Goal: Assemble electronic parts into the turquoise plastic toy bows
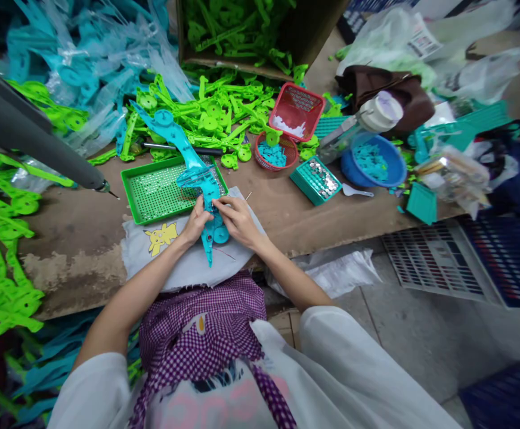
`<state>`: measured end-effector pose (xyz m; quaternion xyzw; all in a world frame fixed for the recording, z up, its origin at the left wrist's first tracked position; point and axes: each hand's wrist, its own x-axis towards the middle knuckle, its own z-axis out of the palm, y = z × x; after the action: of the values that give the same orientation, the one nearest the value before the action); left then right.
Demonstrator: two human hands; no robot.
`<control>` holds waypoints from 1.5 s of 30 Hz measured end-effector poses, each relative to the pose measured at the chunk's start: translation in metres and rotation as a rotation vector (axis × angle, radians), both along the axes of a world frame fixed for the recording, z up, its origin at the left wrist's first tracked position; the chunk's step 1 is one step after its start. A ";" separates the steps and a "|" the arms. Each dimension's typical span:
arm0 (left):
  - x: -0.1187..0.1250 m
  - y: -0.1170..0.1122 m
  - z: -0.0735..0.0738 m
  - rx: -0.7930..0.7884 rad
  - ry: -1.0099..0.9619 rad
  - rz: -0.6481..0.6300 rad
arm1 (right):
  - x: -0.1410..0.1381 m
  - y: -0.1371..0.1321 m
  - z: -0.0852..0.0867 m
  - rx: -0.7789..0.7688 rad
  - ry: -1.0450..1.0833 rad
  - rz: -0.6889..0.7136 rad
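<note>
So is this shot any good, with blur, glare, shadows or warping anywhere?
Head view, near middle: the blue part reads fairly clear; head view, lower right: the navy crate looks soft and stretched; head view, upper left: the clear wrap shows pale glare; head view, top: the cardboard box is shadowed inside.

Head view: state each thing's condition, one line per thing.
Blue plastic part, held in both hands
Left hand, gripping the blue plastic part
Right hand, pinching the same part
Green perforated tray, open, holding small pieces
Teal basket, open, loaded with silvery pieces
Blue bowl, open, holding blue pieces
Red square basket, open, holding white pieces
Cardboard box, open, holding green parts
Gray screwdriver, in neither hand
</note>
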<state>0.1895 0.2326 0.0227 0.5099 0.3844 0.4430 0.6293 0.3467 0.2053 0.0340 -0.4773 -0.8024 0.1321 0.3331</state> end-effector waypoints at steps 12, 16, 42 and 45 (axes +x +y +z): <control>0.003 -0.002 0.003 -0.199 -0.061 -0.053 | 0.178 0.027 0.044 0.034 0.051 -0.828; 0.004 -0.002 0.003 -0.202 -0.058 -0.054 | 0.229 0.054 0.044 -0.066 -0.128 -0.970; 0.006 -0.001 -0.006 0.093 0.081 0.025 | 0.007 0.026 -0.006 0.185 -0.127 0.108; 0.005 0.000 -0.010 0.111 0.076 0.000 | 0.016 0.032 -0.004 0.242 -0.166 0.157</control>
<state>0.1945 0.2327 0.0122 0.5604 0.3828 0.4442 0.5849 0.3629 0.2375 0.0297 -0.3788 -0.8720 0.0203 0.3094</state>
